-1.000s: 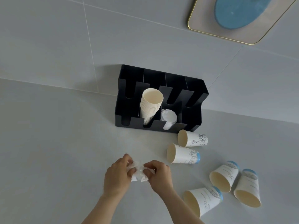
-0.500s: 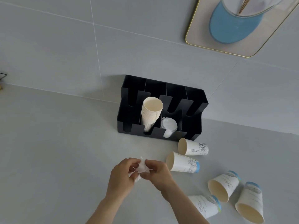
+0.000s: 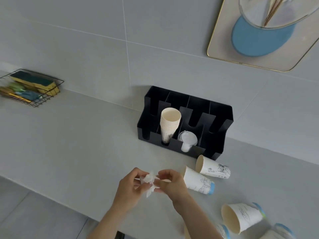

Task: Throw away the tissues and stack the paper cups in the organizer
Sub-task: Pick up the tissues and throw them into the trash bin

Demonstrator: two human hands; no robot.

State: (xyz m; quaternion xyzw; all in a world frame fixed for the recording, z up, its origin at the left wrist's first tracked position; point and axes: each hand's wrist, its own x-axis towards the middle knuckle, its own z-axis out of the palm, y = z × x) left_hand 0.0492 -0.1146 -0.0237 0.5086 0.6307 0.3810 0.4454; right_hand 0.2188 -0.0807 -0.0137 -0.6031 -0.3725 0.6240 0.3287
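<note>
A crumpled white tissue (image 3: 148,180) is pinched between my left hand (image 3: 131,188) and my right hand (image 3: 170,184) above the grey counter. Behind them stands the black organizer (image 3: 215,147) against the wall, with a stack of paper cups (image 3: 170,125) in its second slot and white lids (image 3: 188,141) in the third. Several loose paper cups lie on their sides to the right: one (image 3: 213,167) in front of the organizer, one (image 3: 198,182) beside my right hand, one (image 3: 241,217) nearer the bottom right, others cut off by the frame edge.
A black wire basket (image 3: 43,100) with sponges sits at the far left of the counter by the wall. The counter's front edge (image 3: 51,200) runs diagonally at the lower left. A gold-rimmed picture (image 3: 224,54) hangs on the tiled wall, top right.
The view has swung left and up, bringing the wire basket into sight. Both hands have kept hold of the tissue and bunched it tighter. The cups lie where they were.
</note>
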